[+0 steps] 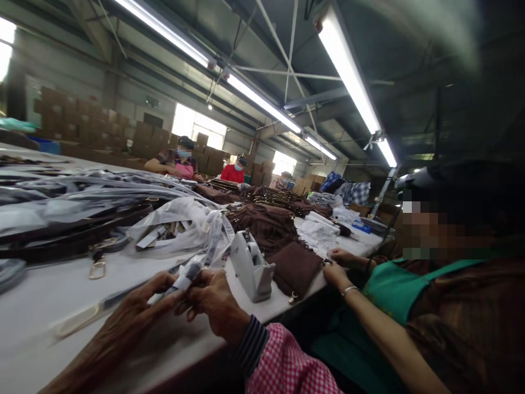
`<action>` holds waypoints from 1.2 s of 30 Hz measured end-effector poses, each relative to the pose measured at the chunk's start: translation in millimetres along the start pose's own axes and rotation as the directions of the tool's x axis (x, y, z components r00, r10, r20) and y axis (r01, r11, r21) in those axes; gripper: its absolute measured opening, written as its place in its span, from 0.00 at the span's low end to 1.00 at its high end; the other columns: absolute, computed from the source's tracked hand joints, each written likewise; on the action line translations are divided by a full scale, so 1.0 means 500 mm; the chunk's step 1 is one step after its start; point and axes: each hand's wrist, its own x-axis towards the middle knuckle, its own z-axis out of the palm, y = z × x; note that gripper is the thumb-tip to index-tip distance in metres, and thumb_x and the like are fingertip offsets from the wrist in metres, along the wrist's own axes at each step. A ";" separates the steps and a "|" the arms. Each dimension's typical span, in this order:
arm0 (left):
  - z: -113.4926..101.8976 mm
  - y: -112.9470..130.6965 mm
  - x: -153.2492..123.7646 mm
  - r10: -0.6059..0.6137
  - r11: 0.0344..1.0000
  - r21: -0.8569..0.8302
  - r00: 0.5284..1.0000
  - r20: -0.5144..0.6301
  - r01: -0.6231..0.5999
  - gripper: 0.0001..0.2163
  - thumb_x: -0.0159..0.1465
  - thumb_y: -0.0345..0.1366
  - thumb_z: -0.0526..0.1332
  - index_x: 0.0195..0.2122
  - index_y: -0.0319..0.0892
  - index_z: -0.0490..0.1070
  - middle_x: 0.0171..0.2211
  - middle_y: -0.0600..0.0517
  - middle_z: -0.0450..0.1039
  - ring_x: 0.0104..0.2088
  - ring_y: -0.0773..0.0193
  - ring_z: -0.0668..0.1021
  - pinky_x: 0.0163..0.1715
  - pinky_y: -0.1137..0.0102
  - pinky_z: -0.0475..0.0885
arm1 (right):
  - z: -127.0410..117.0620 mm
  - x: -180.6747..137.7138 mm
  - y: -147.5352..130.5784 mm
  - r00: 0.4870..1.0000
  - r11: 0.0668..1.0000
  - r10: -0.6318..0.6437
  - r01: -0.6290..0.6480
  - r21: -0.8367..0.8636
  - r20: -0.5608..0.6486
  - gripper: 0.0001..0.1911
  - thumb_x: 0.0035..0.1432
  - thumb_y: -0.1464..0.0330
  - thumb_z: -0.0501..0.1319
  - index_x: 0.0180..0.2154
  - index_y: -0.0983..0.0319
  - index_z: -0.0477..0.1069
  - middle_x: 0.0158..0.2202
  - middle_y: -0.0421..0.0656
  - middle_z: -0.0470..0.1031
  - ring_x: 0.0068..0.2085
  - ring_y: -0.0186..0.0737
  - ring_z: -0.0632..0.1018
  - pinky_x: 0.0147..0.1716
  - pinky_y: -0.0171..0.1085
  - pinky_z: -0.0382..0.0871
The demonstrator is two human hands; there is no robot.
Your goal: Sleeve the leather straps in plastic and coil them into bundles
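Note:
My left hand (pixel 141 306) and my right hand (pixel 213 306) meet low at the front of the long white table (pixel 36 306). Both pinch a narrow grey strap wrapped in clear plastic (pixel 186 276), fingers curled round it. The strap runs up toward a heap of plastic-wrapped straps (pixel 180 224). My right wrist shows a striped cuff and a pink checked sleeve (pixel 283 364).
A white tape dispenser (pixel 251 266) stands just right of my hands, with brown pouches (pixel 295 265) beyond it. Dark straps with metal clips (pixel 69 238) lie to the left. A person in a green apron (pixel 389 295) works close on my right; other workers and stacked cartons are farther back.

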 end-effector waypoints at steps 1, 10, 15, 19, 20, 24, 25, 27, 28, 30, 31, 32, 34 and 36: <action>-0.001 0.000 0.002 -0.014 1.000 -0.003 1.000 0.002 0.014 0.20 0.52 0.61 0.66 0.30 0.49 0.78 0.32 0.52 0.81 0.37 0.49 0.79 0.37 0.66 0.71 | 0.001 0.004 0.003 1.000 1.000 -0.008 0.008 0.014 0.000 0.17 0.39 0.64 0.74 0.31 0.66 0.76 0.23 0.41 0.77 0.20 0.34 0.76 0.14 0.28 0.65; -0.012 0.022 -0.015 -0.106 0.985 -0.129 0.991 0.078 0.116 0.19 0.64 0.58 0.60 0.35 0.45 0.69 0.30 0.55 0.72 0.32 0.59 0.73 0.33 0.68 0.68 | 0.017 0.004 -0.010 1.000 1.000 -0.020 0.020 0.002 0.022 0.23 0.40 0.59 0.77 0.32 0.65 0.73 0.22 0.40 0.76 0.19 0.34 0.75 0.13 0.27 0.63; -0.009 0.016 -0.020 -0.164 0.915 -0.358 0.982 0.098 0.188 0.17 0.65 0.53 0.63 0.37 0.44 0.68 0.32 0.54 0.71 0.33 0.61 0.74 0.31 0.69 0.70 | 0.031 0.018 0.006 0.980 0.949 -0.161 0.121 -0.291 -0.119 0.16 0.51 0.62 0.70 0.32 0.59 0.65 0.20 0.36 0.72 0.18 0.36 0.74 0.14 0.31 0.63; -0.008 0.011 -0.021 -0.217 0.831 -0.492 0.966 0.144 0.260 0.17 0.65 0.54 0.64 0.37 0.44 0.68 0.31 0.55 0.68 0.30 0.61 0.73 0.24 0.71 0.70 | 0.030 0.011 0.001 0.733 0.376 -0.679 0.390 -0.841 0.037 0.12 0.59 0.72 0.66 0.45 0.60 0.73 0.34 0.44 0.78 0.37 0.46 0.79 0.37 0.42 0.75; -0.008 0.009 -0.020 -0.212 0.820 -0.506 0.963 0.169 0.269 0.17 0.65 0.54 0.64 0.39 0.45 0.69 0.31 0.55 0.68 0.30 0.61 0.73 0.23 0.70 0.71 | 0.028 0.009 -0.003 0.649 0.176 -0.741 0.435 -0.883 0.172 0.14 0.62 0.72 0.65 0.49 0.59 0.74 0.39 0.47 0.78 0.43 0.49 0.79 0.42 0.44 0.74; -0.014 -0.018 -0.018 -0.073 0.862 -0.491 0.990 0.122 0.124 0.15 0.67 0.50 0.62 0.41 0.43 0.75 0.39 0.48 0.77 0.40 0.55 0.78 0.41 0.62 0.77 | 0.013 0.007 -0.015 0.471 -0.199 -0.689 0.608 -0.769 0.551 0.13 0.71 0.72 0.59 0.54 0.60 0.74 0.48 0.50 0.79 0.51 0.48 0.75 0.50 0.43 0.73; -0.017 -0.030 -0.020 -0.042 0.887 -0.457 0.996 0.075 0.071 0.14 0.66 0.50 0.63 0.41 0.43 0.77 0.43 0.46 0.79 0.45 0.52 0.78 0.49 0.59 0.76 | 0.008 0.008 -0.014 0.466 -0.210 -0.666 0.633 -0.746 0.582 0.13 0.71 0.72 0.59 0.54 0.61 0.74 0.47 0.49 0.79 0.50 0.47 0.75 0.49 0.42 0.73; -0.021 -0.053 -0.025 -0.007 0.927 -0.374 1.000 0.012 0.011 0.15 0.63 0.49 0.65 0.44 0.45 0.80 0.53 0.44 0.79 0.57 0.46 0.75 0.61 0.55 0.68 | 0.000 0.011 -0.008 0.487 -0.216 -0.631 0.638 -0.739 0.604 0.12 0.70 0.73 0.59 0.54 0.62 0.73 0.44 0.48 0.79 0.48 0.47 0.75 0.47 0.41 0.74; -0.023 -0.061 -0.028 -0.006 0.942 -0.337 1.000 -0.001 0.005 0.16 0.62 0.50 0.66 0.46 0.47 0.81 0.56 0.44 0.78 0.61 0.44 0.73 0.65 0.54 0.64 | -0.004 0.012 -0.004 0.501 -0.227 -0.617 0.625 -0.747 0.607 0.12 0.70 0.74 0.59 0.53 0.62 0.73 0.43 0.47 0.79 0.46 0.48 0.75 0.45 0.41 0.74; -0.023 -0.066 -0.034 -0.031 0.963 -0.268 1.000 -0.004 0.029 0.18 0.59 0.50 0.67 0.47 0.49 0.81 0.60 0.46 0.77 0.66 0.42 0.69 0.69 0.52 0.59 | -0.008 0.015 0.005 0.533 -0.259 -0.595 0.581 -0.772 0.601 0.11 0.68 0.74 0.60 0.51 0.62 0.74 0.42 0.47 0.77 0.46 0.49 0.75 0.44 0.42 0.73; -0.023 -0.061 -0.037 -0.056 0.970 -0.236 0.998 -0.013 0.051 0.20 0.57 0.50 0.68 0.48 0.49 0.81 0.60 0.45 0.77 0.66 0.39 0.68 0.69 0.50 0.58 | -0.007 0.018 0.008 0.551 -0.274 -0.586 0.555 -0.786 0.594 0.10 0.66 0.75 0.62 0.49 0.62 0.74 0.42 0.47 0.77 0.45 0.49 0.74 0.43 0.43 0.73; -0.023 -0.053 -0.039 -0.080 0.976 -0.206 0.996 -0.028 0.072 0.21 0.54 0.50 0.69 0.48 0.48 0.81 0.59 0.45 0.77 0.66 0.37 0.68 0.69 0.48 0.58 | -0.006 0.021 0.010 0.566 -0.288 -0.580 0.530 -0.797 0.586 0.09 0.65 0.75 0.63 0.46 0.61 0.74 0.41 0.47 0.77 0.45 0.50 0.74 0.42 0.42 0.73; -0.024 -0.032 -0.044 -0.081 0.983 -0.168 0.995 -0.057 0.070 0.22 0.51 0.48 0.70 0.47 0.47 0.82 0.58 0.44 0.78 0.65 0.35 0.69 0.67 0.47 0.60 | 0.001 0.025 0.009 0.582 -0.316 -0.571 0.495 -0.810 0.578 0.07 0.61 0.76 0.66 0.41 0.61 0.74 0.40 0.46 0.77 0.45 0.50 0.74 0.39 0.41 0.72; -0.025 -0.011 -0.048 -0.039 0.984 -0.175 0.997 -0.062 0.027 0.18 0.49 0.46 0.71 0.42 0.49 0.83 0.54 0.46 0.81 0.62 0.36 0.72 0.65 0.50 0.64 | 0.009 0.025 0.000 0.595 -0.337 -0.551 0.482 -0.809 0.585 0.06 0.60 0.77 0.66 0.36 0.61 0.73 0.39 0.46 0.76 0.45 0.49 0.74 0.37 0.40 0.70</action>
